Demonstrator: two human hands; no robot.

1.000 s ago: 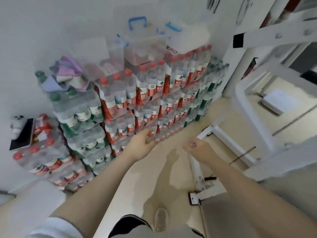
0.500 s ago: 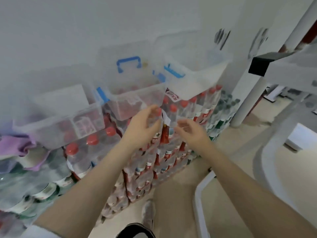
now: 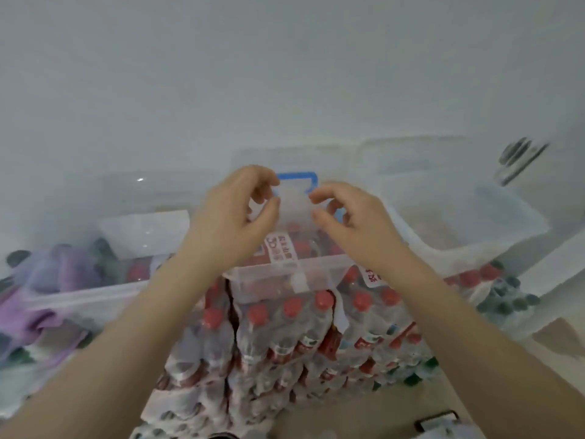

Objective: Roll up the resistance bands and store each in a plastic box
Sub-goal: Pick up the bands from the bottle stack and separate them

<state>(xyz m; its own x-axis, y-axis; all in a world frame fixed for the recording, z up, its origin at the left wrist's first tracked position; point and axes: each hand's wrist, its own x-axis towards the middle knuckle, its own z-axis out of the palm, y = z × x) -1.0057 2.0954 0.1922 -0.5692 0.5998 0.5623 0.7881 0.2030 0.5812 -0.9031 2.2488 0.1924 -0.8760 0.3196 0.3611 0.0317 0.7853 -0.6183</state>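
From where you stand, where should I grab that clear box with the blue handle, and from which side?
Take the clear box by its blue handle, coming from above and from the near side. The handle seems to stand up over the lid as an open loop, and both the left hand and right hand already hover beside it. Neighbouring boxes look close on both flanks, so a side grip seems awkward.

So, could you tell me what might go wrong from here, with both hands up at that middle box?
The clear box sits on uneven bottle caps, so a tug on its blue handle might tip it. The left hand and right hand may also knock the neighbouring box.
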